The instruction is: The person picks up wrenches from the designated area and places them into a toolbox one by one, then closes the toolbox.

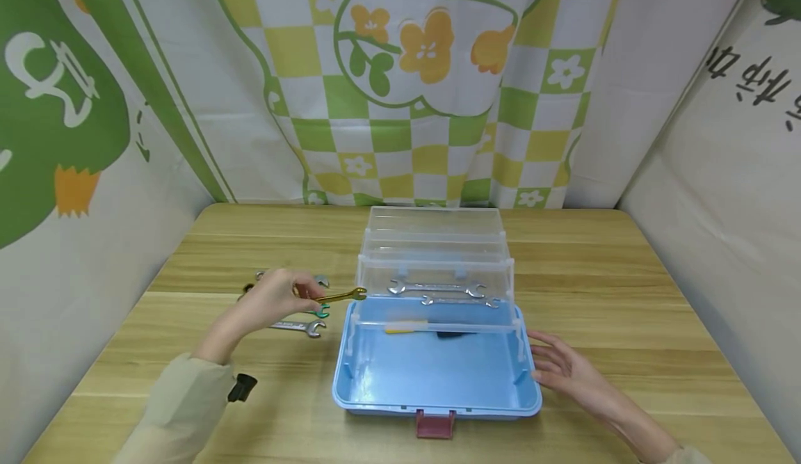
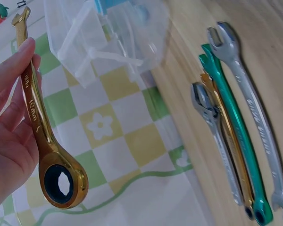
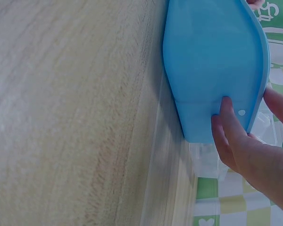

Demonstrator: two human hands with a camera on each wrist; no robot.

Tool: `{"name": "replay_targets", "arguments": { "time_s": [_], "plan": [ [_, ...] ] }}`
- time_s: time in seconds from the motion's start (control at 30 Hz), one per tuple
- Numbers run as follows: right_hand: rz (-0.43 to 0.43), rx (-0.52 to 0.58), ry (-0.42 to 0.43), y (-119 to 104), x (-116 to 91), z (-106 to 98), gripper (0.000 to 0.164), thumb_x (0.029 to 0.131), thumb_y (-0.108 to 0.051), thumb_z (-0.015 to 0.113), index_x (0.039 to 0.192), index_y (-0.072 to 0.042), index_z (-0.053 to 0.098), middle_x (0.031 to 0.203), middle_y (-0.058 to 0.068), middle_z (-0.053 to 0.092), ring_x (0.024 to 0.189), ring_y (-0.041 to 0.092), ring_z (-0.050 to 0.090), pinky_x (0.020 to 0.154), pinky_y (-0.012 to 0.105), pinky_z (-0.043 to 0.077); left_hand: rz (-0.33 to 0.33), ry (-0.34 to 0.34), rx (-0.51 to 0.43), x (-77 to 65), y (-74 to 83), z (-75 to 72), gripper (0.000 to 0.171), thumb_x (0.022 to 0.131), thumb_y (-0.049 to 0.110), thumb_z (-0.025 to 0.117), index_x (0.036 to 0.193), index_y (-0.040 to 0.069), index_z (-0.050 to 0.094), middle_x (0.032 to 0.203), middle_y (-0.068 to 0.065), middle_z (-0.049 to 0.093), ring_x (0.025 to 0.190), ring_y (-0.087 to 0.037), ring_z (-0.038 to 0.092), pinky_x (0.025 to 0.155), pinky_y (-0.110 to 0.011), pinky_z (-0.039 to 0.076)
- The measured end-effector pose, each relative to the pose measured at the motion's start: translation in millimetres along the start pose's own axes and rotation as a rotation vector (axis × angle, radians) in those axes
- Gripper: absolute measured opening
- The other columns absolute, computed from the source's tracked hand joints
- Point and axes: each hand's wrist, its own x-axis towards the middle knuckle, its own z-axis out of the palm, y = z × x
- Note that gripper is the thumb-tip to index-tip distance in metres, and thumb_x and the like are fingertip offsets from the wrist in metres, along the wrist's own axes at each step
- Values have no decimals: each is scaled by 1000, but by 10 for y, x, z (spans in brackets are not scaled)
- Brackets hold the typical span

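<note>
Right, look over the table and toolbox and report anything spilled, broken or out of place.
Nothing stands out: no visible spill or damage. Four wrenches lie roughly side by side on the table, the left hand holds a gold wrench, and the open toolbox stands upright.

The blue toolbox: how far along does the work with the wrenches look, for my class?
Done, it seems: two silver wrenches lie in the clear trays. In hand: the left hand holds a gold ratchet wrench; the right hand touches the blue toolbox. Probably remaining, on the table: a silver open-ended wrench, a green one, another gold one and an adjustable one.
</note>
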Motion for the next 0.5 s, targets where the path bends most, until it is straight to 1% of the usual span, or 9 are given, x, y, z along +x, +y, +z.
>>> {"name": "replay_targets", "arguments": {
  "time_s": [0.17,0.37,0.5],
  "plan": [
    [-7,6,-5,0,1,2,66,88,-9,52,137,5,10,133,37,21,118,47,32,89,28,42,22,-15,20,110,78,20,7,73,5,70,78,9,67,73,4,63,64,-5,53,54,-22,46],
    [-1,15,-11,-2,-1,-1,66,89,-9,51,137,5,10,134,37,19,119,47,31,90,30,42,56,-38,18,250,178,58,5,74,7,69,78,5,67,71,4,63,62,-6,53,53,-22,46],
    [2,18,-10,-3,-4,-1,66,89,-9,51,137,5,9,134,37,19,119,47,30,90,32,42,67,-54,16,328,248,80,5,74,9,70,79,7,68,73,4,64,61,-6,53,52,-22,46]
  ]
}}
